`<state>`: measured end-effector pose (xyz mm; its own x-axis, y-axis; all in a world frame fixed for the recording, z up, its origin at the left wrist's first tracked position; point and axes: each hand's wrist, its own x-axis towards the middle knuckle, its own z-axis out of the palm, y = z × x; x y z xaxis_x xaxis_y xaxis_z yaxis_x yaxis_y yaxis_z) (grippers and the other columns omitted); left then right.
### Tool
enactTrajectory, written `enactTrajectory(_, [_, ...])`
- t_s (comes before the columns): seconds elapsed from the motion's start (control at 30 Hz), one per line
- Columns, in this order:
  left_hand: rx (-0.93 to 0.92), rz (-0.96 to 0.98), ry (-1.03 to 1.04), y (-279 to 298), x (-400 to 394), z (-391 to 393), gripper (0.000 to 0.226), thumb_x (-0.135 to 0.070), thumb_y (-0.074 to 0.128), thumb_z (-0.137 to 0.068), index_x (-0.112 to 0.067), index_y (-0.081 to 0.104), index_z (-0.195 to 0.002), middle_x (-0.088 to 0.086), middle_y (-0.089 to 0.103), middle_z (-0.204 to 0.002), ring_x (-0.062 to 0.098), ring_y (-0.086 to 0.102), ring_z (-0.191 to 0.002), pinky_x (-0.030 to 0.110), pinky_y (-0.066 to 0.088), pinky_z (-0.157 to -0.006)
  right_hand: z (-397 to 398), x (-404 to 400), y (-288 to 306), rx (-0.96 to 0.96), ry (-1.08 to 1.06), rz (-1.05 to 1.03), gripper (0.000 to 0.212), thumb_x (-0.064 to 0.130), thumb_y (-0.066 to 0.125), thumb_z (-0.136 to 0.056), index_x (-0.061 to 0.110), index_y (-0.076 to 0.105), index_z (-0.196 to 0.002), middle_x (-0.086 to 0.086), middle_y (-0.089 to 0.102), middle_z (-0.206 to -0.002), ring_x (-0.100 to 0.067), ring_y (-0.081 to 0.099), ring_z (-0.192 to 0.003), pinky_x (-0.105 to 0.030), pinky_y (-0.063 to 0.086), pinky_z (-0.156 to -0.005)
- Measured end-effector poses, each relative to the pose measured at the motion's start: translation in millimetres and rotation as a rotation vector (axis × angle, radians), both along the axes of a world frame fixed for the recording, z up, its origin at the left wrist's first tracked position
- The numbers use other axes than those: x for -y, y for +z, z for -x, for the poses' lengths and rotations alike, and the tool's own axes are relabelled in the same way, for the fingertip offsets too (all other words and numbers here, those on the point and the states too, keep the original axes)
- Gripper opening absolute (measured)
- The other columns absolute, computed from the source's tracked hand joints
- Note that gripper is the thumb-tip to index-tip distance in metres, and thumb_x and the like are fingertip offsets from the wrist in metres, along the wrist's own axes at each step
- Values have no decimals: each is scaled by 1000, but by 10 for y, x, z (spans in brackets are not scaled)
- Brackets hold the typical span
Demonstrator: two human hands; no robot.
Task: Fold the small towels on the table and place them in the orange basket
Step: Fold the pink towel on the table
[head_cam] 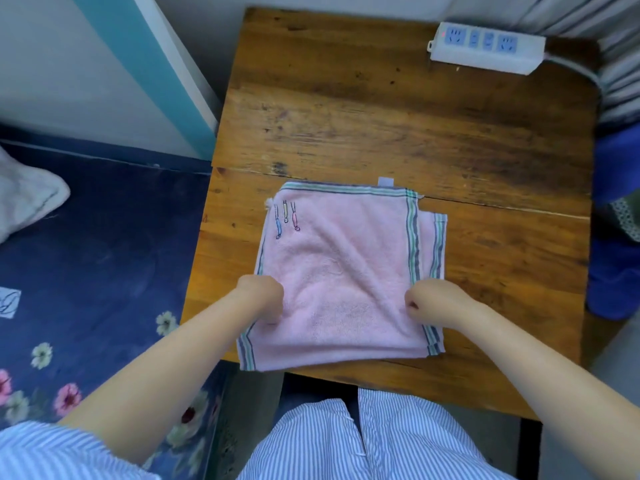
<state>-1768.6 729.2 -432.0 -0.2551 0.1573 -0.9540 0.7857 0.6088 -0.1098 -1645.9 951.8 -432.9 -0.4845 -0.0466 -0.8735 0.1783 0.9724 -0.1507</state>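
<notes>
A pink towel (341,258) with striped green and grey borders lies folded in two layers on the wooden table (381,116), its near edge hanging slightly over the table's front. My left hand (263,299) grips the towel's left side with curled fingers. My right hand (433,303) pinches the towel's right side near the striped border. Small embroidered figures mark the towel's far left corner. No orange basket is in view.
A white power strip (485,46) with a cable lies at the table's far right corner. A dark blue floral bedspread (97,254) lies to the left, with a white cloth (24,195) on it. Blue fabric (616,237) hangs at the right edge.
</notes>
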Motion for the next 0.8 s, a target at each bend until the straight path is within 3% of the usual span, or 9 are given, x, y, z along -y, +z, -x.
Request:
enactTrajectory(0.07, [-131,-122,71,25,-82,149,27,-14,38,-93,-13,44,-67,-1,39,-70,22,50,-74,25,37,-61,144,-110,15,-205,-50,-18,28,12,40,-88,6,52,-63,-3,45,-61,-16,40,-53,-25,29,-48])
enactTrajectory(0.1, [-209,-210,92,39,-125,218,26,-14,38,-94,-11,48,-71,0,41,-71,24,51,-77,26,37,-62,232,-164,0,-309,-86,-23,26,12,41,-89,3,61,-75,-6,55,-69,-20,49,-61,-27,34,-51])
enactTrajectory(0.2, [-413,-470,204,55,-304,431,23,-10,37,-94,-4,57,-103,13,54,-96,30,52,-94,32,39,-68,541,-283,-68,-576,-214,-15,27,5,43,-88,2,67,-102,-14,65,-98,-32,57,-94,-33,45,-71])
enactTrajectory(0.3, [-519,-601,289,-23,-513,623,26,-6,41,-91,-4,54,-113,16,53,-117,33,47,-112,37,42,-79,786,-349,-213,-855,-270,-12,26,-10,50,-76,-6,68,-94,-24,64,-93,-42,55,-93,-40,41,-75])
enactTrajectory(0.43, [-514,-677,385,-188,-735,853,43,4,40,-86,-3,46,-128,15,47,-132,32,41,-124,43,40,-93,964,-392,-348,-751,-394,-161,45,-4,46,-82,7,50,-126,-14,49,-125,-32,40,-116,-36,29,-89])
enactTrajectory(0.53, [-428,-636,445,-261,-803,942,48,2,37,-88,-8,41,-134,15,48,-133,32,40,-126,42,40,-94,1010,-421,-362,-705,-431,-230,56,0,45,-83,14,36,-136,-11,49,-123,-31,40,-115,-37,29,-90])
enactTrajectory(0.67, [-459,-674,341,-236,-803,976,9,-8,41,-90,-6,50,-88,18,57,-106,33,44,-107,33,33,-76,1013,-459,-396,-704,-455,-232,39,-3,45,-82,8,57,-118,-12,52,-112,-31,39,-110,-33,23,-80])
enactTrajectory(0.73, [-418,-678,278,-197,-736,994,12,-14,44,-91,-6,52,-88,16,58,-104,31,45,-104,32,34,-78,974,-468,-360,-748,-497,-178,31,-1,45,-85,6,64,-109,-12,54,-107,-30,40,-108,-30,18,-75])
enactTrajectory(0.8, [-358,-664,217,-143,-616,1003,22,-16,45,-92,-5,59,-104,12,59,-107,29,45,-106,32,37,-83,892,-481,-290,-776,-541,-87,27,5,46,-90,7,66,-109,-12,57,-108,-29,43,-109,-31,25,-82])
